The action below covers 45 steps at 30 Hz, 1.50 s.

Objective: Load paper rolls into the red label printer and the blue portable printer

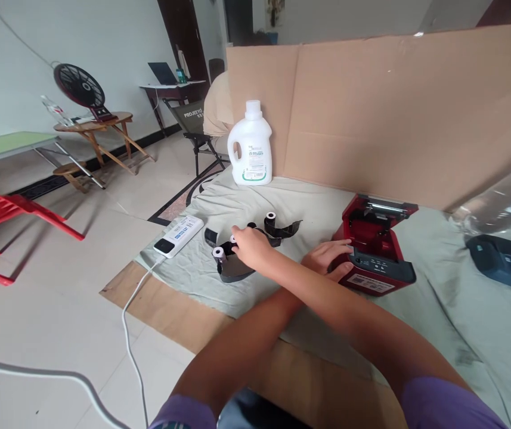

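Note:
My arms are crossed. My left hand [327, 260] grips the left side of a red and black receipt printer [378, 277], fingers at the rim of its bay and thumb lower down. The printer's lid stands raised, and the red bay shows inside. My right hand [251, 245] reaches to the left, its fingers closed on a small paper roll [232, 239], mostly hidden by them. Beside it, another paper roll [219, 255] stands in a dark curved tray [237, 274]. Behind my right hand, a paper roll [271, 217] stands by a torn black wrapper [287, 230].
A white power bank [179, 236] with a cable lies left. A white detergent jug [252, 149] stands at the back before a cardboard panel [371, 113]. On the right are a dark blue device [505, 262] and clear plastic wrap [501, 196]. A cloth covers the table.

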Tool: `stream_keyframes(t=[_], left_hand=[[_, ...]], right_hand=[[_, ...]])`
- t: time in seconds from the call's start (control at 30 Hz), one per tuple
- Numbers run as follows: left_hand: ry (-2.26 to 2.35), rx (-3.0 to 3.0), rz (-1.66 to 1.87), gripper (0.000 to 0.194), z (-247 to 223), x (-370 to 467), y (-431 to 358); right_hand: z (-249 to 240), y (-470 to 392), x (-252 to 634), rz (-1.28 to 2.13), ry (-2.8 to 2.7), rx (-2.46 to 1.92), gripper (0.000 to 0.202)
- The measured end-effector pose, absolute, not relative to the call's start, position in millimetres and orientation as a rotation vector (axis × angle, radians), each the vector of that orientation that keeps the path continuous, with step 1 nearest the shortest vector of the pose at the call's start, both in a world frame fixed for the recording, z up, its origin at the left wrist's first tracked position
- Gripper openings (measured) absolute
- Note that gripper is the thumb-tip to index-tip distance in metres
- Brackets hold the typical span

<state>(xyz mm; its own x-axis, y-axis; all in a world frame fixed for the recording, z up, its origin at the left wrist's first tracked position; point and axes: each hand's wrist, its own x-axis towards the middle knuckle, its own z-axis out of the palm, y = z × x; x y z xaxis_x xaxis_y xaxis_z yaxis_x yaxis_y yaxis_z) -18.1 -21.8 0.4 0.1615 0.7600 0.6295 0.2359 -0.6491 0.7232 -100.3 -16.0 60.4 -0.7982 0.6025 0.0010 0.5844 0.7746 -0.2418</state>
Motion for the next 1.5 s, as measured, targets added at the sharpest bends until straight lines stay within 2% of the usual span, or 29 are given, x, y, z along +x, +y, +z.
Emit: stream_keyframes(t=[0.23, 0.4, 0.5, 0.6, 0.7, 0.93, 1.07, 1.27, 1.43, 1.5], left_hand=[[0.933, 1.956, 1.606, 0.024, 4.3, -14.3, -25.6], [0.934, 1.949, 1.558, 0.025, -1.4, -14.0, -20.8], [0.861, 1.907, 1.556, 0.027, -4.6, -15.1, -21.1], [0.797, 1.871, 1.520, 0.039, -3.7, -17.6, -25.1], [0.821, 1.841, 1.529, 0.044, -1.3, -19.0, -27.3], [0.799, 1.817, 1.511, 0.042, -0.2, -18.9, -26.8], [0.819, 1.909, 1.496, 0.048, -2.2, -20.0, -24.7], [1.048, 2.048, 1.462, 0.023, -2.2, -17.8, -21.4], [1.016, 2.120, 1.712, 0.040, 7.8, -13.3, -40.6], [0.940, 2.154, 1.829, 0.038, 22.0, -11.9, -50.9]], right_hand=[[49.9, -15.6, -91.1, 0.325, -2.865, -1.138, 0.032], [76.7, -1.9, -73.1, 0.326, -2.735, -1.237, 0.046], [99.2, 31.5, -61.4, 0.263, -2.660, -1.356, 0.039], [110.4, 66.1, -58.8, 0.383, -2.743, -1.473, 0.035], [106.9, 83.3, -64.1, 0.486, -2.775, -1.564, 0.034], [86.0, 83.1, -71.3, 0.529, -2.722, -1.637, 0.034], [90.8, 86.5, -55.8, 0.633, -2.558, -1.536, 0.039], [118.6, 57.3, 6.3, 1.103, -1.970, -1.063, 0.033], [133.3, 22.0, 74.2, 1.177, -1.671, -0.958, 0.035], [135.5, 15.8, 96.8, 1.192, -1.630, -0.956, 0.037]])
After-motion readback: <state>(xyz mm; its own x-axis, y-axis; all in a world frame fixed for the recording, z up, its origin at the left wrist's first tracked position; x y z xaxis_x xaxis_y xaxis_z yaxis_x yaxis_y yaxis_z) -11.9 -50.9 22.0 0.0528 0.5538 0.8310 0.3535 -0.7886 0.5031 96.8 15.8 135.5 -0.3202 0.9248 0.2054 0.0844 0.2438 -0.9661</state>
